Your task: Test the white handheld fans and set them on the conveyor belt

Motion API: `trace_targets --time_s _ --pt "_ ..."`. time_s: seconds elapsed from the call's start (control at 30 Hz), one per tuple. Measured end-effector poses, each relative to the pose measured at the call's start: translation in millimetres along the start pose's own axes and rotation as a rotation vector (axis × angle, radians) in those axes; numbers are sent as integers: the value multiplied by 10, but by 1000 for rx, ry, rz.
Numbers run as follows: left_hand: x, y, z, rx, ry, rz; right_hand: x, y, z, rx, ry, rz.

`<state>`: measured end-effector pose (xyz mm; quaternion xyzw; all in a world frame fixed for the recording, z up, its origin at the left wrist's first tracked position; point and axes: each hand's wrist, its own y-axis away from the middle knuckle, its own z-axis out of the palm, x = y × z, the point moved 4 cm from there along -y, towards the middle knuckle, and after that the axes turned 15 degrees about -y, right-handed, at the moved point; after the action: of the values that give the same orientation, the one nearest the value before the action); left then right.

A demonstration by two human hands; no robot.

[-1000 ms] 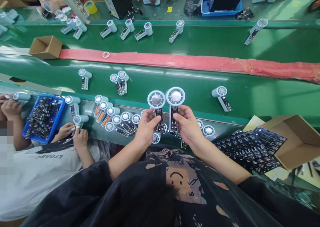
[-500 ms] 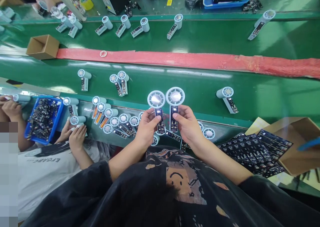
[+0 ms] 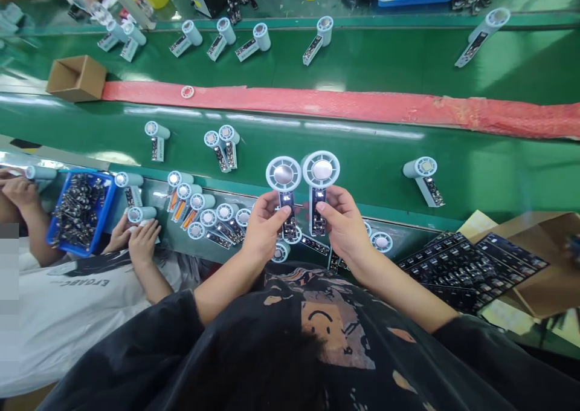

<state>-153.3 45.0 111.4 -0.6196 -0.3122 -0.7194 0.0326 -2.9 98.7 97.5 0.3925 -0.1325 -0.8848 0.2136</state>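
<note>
Two light-blue handheld fans stand upright side by side before me, round heads up, circuit boards bare in their handles. My left hand (image 3: 266,225) is closed round the handle of the left fan (image 3: 283,174), thumb across its board. In my right hand (image 3: 345,220) is the right fan (image 3: 321,169), its handle gripped the same way. Small lit digits show on both boards. Below and left of my hands, several more fans (image 3: 209,219) lie on the bench, some with boards and some with orange parts in their handles. Another fan (image 3: 381,242) lies right of my right wrist.
A green conveyor (image 3: 362,148) runs across ahead, carrying spaced-out fans, with a red strip (image 3: 290,100) beyond it. At right, stacked circuit boards (image 3: 471,272) lean by a cardboard box (image 3: 553,278). A co-worker's hands (image 3: 142,242) hold a fan at left, beside a blue parts tray (image 3: 109,208).
Both held fans have come slightly closer to me and stay upright, their lit digits now plainer. Fans on the near conveyor have shifted a little to the right.
</note>
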Motion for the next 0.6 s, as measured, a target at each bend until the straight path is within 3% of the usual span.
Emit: trace_targets --time_s 0.4,0.6 --pt "64 24 20 40 4 -66 -21 49 14 80 43 -66" --pt "26 18 31 -5 -57 -49 8 43 -21 68 90 -92"
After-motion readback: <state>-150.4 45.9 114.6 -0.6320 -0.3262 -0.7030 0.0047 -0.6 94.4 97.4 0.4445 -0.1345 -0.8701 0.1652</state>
